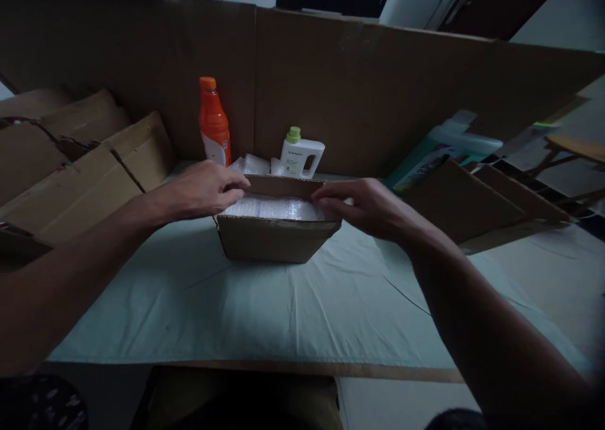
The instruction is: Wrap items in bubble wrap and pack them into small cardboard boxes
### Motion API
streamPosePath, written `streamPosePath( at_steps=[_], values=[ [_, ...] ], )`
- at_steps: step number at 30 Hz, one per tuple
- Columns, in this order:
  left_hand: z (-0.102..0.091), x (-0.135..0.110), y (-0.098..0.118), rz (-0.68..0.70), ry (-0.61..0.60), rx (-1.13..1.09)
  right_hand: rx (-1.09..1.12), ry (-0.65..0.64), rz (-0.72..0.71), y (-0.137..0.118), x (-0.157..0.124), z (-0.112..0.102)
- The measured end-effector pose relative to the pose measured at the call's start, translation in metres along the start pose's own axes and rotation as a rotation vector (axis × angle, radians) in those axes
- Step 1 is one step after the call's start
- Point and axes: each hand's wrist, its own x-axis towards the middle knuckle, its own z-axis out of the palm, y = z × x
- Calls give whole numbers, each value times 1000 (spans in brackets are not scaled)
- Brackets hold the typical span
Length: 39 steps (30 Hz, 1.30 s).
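Cardboard box [274, 238] sits mid-table on the cloth [265, 310], filled with bubble wrap [274, 208]. The left hand [201, 190] and right hand [373, 209] rest on the wrap's two ends, fingers loose and grasping nothing, seemingly to keep the padding flat.

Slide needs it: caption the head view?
Left hand and right hand on a cardboard box of bubble wrap; orange bottle, white bottle behind.
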Motion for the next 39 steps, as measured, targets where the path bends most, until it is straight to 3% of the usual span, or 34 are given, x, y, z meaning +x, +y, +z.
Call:
streamPosePath(
  at_steps=[3,5,8,10,12,14,17,20,23,26,31,34,36,39],
  values=[
    [5,-47,-8,-72,308,-96,114,329,175,17,-56,9],
    [26,-75,-17,-168,414,-195,204,372,269,31,-81,35],
    [74,-96,-31,-262,326,-415,359,292,321,42,-85,89],
    [104,-92,-36,-267,252,-589,434,282,305,42,-69,119],
    [125,-77,-34,-270,244,-743,472,314,319,40,-51,135],
    [136,-61,-23,-284,279,-830,501,341,375,41,-43,137],
    [146,-48,7,-256,297,-852,523,367,444,51,-64,122],
    [154,-61,37,-190,301,-855,444,400,482,60,-102,108],
    [156,-92,44,-243,330,-829,394,348,457,56,-112,108],
    [143,-123,23,-398,411,-718,410,244,322,40,-69,123],
    [110,-150,-33,-563,655,-485,540,46,2,12,76,162],
    [112,-161,-57,-587,729,-485,573,83,-48,-8,144,192],
    [125,-166,-66,-633,707,-563,540,140,31,-21,164,218],
    [148,-164,-74,-693,653,-726,492,134,122,-38,164,259]
  ],
)
